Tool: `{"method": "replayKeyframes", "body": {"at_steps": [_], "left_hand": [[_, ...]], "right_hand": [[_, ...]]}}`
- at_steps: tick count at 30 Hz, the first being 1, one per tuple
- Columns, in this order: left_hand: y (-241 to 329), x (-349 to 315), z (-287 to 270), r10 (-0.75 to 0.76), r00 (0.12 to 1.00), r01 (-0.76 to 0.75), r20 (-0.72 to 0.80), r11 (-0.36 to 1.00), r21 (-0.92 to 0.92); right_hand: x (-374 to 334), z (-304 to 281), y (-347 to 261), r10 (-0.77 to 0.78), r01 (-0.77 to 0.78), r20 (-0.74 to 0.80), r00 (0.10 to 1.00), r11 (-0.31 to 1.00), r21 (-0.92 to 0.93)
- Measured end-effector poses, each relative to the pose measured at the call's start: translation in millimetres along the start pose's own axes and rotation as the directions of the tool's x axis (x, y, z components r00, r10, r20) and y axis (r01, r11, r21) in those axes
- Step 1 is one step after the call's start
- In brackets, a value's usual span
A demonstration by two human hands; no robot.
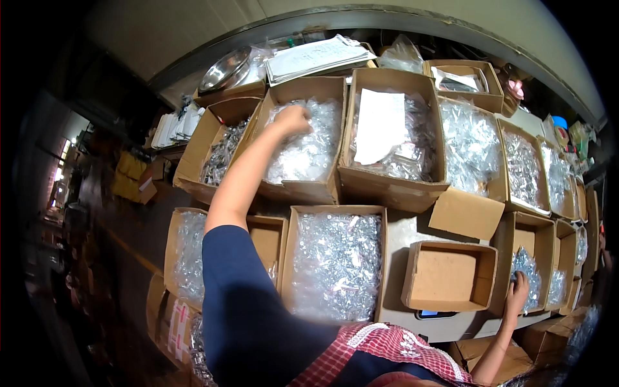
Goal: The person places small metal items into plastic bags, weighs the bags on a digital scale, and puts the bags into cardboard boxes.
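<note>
My left hand (293,120) reaches into a tall cardboard box (298,192) at the back, among small clear plastic bags (300,158) with shiny contents. Its fingers are curled down; whatever they hold is hidden. At the right, my right hand (518,293) is in another cardboard box (532,231), its fingers bent over bluish clear bags (527,271) of small parts. Between my arms stands a small open carton (445,274) with a bare bottom. Left of it sits a wide box (385,258) filled with small bags of metal parts (335,261).
More boxes of bagged parts line the back and right. A paper sheet (379,126) lies in one back box. Behind are a metal bowl (225,69) and stacked papers (316,59). A cardboard flap (465,213) juts above the small carton; a dark device (434,315) lies below it.
</note>
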State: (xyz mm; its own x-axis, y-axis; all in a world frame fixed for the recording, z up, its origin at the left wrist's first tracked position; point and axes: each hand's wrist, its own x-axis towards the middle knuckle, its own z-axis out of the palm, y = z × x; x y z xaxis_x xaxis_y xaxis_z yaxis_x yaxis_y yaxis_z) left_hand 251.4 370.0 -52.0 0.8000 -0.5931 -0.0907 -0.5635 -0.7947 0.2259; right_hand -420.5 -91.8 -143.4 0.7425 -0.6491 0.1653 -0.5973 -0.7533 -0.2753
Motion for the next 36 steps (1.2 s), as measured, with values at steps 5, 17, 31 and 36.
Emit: {"method": "replayKeyframes", "body": {"at_steps": [5, 17, 31, 36], "left_hand": [[-25.9, -6.6, -7.2, -0.125, 0.991, 0.049, -0.042, 0.645, -0.763], [183.7, -16.2, -18.0, 0.127, 0.992, -0.037, 0.017, 0.415, -0.909], [233.7, -6.4, -7.6, 0.335, 0.889, -0.049, 0.312, 0.748, -0.662], [279.2, -75.1, -36.4, 0.459, 0.812, 0.103, 0.362, 0.498, -0.861]], "right_hand": [[1.1, 4.7, -1.1, -0.019, 0.02, -0.04, 0.999, 0.999, 0.027], [2.1, -1.1, -13.8, 0.062, -0.062, -0.055, 0.997, 0.998, -0.007], [1.4, -14.5, -36.6, 0.04, -0.033, -0.149, 0.988, 0.998, 0.048], [-2.2, -12.9, -28.7, 0.033, -0.03, -0.148, 0.988, 0.999, 0.019]]}}
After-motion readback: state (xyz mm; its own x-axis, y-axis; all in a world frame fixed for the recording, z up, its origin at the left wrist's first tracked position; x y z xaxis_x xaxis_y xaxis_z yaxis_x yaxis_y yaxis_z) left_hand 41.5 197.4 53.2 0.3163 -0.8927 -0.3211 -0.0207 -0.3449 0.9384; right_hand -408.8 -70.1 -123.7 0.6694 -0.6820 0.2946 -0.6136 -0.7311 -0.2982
